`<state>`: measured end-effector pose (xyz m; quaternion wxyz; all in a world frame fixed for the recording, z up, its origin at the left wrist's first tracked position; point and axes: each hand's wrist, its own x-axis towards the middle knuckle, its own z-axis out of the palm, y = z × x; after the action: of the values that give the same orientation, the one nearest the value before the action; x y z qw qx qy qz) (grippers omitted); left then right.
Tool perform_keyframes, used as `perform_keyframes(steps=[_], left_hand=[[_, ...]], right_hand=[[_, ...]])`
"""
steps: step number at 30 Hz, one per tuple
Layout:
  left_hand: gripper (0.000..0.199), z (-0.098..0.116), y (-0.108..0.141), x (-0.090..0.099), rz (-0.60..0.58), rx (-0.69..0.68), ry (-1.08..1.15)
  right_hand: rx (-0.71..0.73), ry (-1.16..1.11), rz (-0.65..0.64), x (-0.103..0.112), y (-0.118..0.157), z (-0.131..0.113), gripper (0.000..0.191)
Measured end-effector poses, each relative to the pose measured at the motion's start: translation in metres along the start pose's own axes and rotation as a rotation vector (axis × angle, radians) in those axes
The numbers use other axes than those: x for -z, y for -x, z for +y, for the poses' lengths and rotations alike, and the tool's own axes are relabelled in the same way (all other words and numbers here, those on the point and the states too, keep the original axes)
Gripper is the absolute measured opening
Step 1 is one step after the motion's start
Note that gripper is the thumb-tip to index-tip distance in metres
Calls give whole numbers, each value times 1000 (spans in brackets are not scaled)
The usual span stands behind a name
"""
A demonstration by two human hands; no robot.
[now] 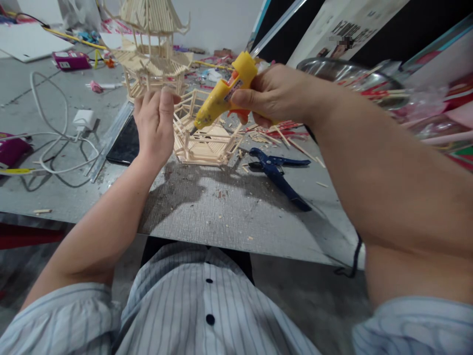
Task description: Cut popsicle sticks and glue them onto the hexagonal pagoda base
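Observation:
My right hand [264, 96] is closed around a yellow hot glue gun [225, 91], with a clear glue stick [277, 29] rising from its back end. Its nozzle points down and left, close to the railing of a small wooden-stick model [207, 153] with a many-sided base. At the left side of that model is my left hand [157, 123], its fingers bent and pressed together. Whatever they grip is hidden behind the hand. A taller tiered wooden pagoda [155, 64] stands just behind it.
Blue-handled cutters [277, 172] lie right of the model, among loose sticks and scraps. A black phone-like slab [125, 143] is by my left wrist. A white charger [84, 121] with looped cable lies farther left. At back right stands a metal bowl [332, 66].

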<state>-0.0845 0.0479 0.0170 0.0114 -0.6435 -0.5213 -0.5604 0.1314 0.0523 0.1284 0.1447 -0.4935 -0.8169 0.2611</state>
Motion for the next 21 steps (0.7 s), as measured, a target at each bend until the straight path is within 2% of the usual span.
perform_keyframes(steps=[12, 21], left_hand=[[74, -7, -2, -3, 13, -43, 5], [78, 0, -1, -1, 54, -65, -5]], right_hand=[[-13, 3, 21, 0, 2, -2, 38], [38, -24, 12, 2, 0, 2, 38]])
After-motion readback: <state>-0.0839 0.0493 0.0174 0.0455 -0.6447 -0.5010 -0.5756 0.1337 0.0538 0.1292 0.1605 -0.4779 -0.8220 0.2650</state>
